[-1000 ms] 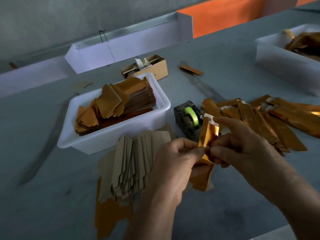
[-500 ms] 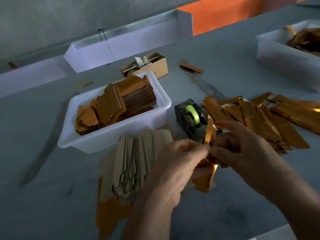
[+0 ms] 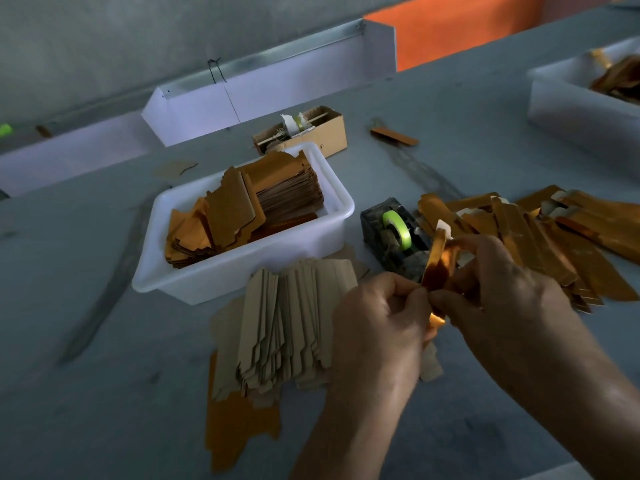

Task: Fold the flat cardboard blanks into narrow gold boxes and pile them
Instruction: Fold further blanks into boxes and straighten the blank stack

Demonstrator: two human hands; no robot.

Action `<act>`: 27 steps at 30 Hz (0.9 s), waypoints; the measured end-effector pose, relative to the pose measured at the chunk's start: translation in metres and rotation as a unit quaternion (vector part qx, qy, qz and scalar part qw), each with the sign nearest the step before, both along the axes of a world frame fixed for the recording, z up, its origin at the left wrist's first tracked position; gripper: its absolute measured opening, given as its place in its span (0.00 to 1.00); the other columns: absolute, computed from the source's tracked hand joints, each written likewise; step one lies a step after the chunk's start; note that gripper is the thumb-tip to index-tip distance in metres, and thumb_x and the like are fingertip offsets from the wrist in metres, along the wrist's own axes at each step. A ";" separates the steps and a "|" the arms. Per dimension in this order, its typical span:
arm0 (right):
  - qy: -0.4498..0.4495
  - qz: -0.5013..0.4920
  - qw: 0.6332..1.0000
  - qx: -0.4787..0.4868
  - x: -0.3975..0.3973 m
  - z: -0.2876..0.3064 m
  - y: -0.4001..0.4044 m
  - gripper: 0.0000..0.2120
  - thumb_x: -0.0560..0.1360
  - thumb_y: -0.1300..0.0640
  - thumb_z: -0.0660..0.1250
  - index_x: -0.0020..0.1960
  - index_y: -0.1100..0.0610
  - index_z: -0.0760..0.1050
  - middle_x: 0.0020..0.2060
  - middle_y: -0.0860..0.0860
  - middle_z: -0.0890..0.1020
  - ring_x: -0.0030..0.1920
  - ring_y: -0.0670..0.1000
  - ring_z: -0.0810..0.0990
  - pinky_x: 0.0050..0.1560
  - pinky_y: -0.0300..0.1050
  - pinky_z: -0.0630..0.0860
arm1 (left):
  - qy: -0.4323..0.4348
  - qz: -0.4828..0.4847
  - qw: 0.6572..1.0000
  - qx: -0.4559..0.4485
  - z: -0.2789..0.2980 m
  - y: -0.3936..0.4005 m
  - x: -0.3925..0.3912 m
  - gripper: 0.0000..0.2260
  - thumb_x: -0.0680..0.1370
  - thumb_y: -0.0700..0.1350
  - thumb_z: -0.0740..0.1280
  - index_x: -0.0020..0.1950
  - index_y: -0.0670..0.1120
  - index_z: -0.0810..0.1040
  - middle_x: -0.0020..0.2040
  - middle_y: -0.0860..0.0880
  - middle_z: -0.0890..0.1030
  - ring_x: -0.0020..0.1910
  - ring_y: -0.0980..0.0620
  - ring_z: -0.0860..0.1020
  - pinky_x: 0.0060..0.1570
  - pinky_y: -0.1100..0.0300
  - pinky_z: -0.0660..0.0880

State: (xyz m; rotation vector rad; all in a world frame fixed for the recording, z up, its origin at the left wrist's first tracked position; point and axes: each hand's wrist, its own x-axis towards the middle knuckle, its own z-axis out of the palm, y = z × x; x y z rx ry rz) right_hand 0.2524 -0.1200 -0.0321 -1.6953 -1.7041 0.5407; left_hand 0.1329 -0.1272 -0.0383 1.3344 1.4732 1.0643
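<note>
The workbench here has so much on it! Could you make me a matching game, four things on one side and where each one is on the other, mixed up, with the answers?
Things
1. gold blank being folded
2. tape dispenser
3. fanned stack of flat blanks
4. pile of folded gold boxes

Places
A. on the table in front of the white tub
B. spread on the table to the right of the tape dispenser
C. pinched between the left hand and the right hand
D. between the white tub and the pile of boxes

Pairs: 1-C, 2-D, 3-A, 4-B
</note>
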 end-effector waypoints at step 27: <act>0.302 0.093 0.943 -0.107 -0.008 -0.011 0.006 0.06 0.63 0.45 0.69 0.38 0.35 0.78 0.36 0.41 0.84 0.37 0.41 0.83 0.35 0.35 0.77 | -0.042 -0.051 0.992 -0.111 0.011 0.001 -0.025 0.05 0.79 0.45 0.65 0.53 0.46 0.75 0.44 0.46 0.84 0.39 0.52 0.84 0.36 0.61 0.80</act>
